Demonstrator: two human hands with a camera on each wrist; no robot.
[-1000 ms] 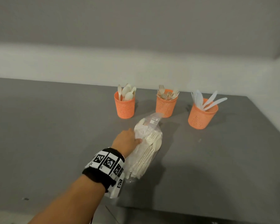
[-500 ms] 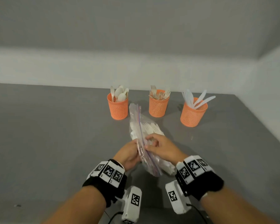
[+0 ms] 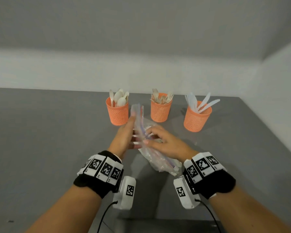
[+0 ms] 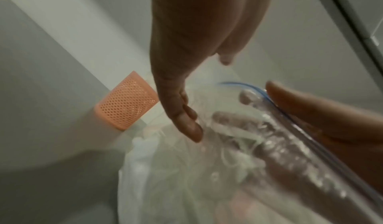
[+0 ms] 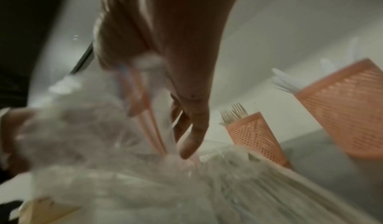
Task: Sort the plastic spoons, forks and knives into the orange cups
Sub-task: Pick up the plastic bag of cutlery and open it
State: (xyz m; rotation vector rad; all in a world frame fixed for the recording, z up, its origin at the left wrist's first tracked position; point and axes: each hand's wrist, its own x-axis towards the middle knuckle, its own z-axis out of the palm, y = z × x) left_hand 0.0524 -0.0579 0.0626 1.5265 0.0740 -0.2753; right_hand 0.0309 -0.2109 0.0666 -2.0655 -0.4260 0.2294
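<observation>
Three orange mesh cups stand in a row at the back: the spoon cup [image 3: 117, 113] [image 4: 126, 101], the fork cup [image 3: 160, 109] [image 5: 254, 139] and the knife cup [image 3: 196, 117] [image 5: 348, 109]. In front of them a clear zip bag [image 3: 158, 163] [image 4: 186, 178] [image 5: 124, 186] full of white plastic cutlery stands on edge on the grey table [image 3: 40, 148]. My left hand [image 3: 124, 138] [image 4: 178, 86] holds its left side, thumb against the plastic. My right hand [image 3: 165, 143] [image 5: 186, 80] pinches the zip edge, its fingers showing through the plastic in the left wrist view.
A pale wall runs just behind the cups and another closes the table's right side. White camera units with black cables [image 3: 126, 192] hang under both wrists. Bare grey table stretches to the left of the cups.
One second ago only my left hand held the bag lying flat. My right hand has come in, the bag is turned up on edge, and both hands have shifted along its zip edge toward the cups.
</observation>
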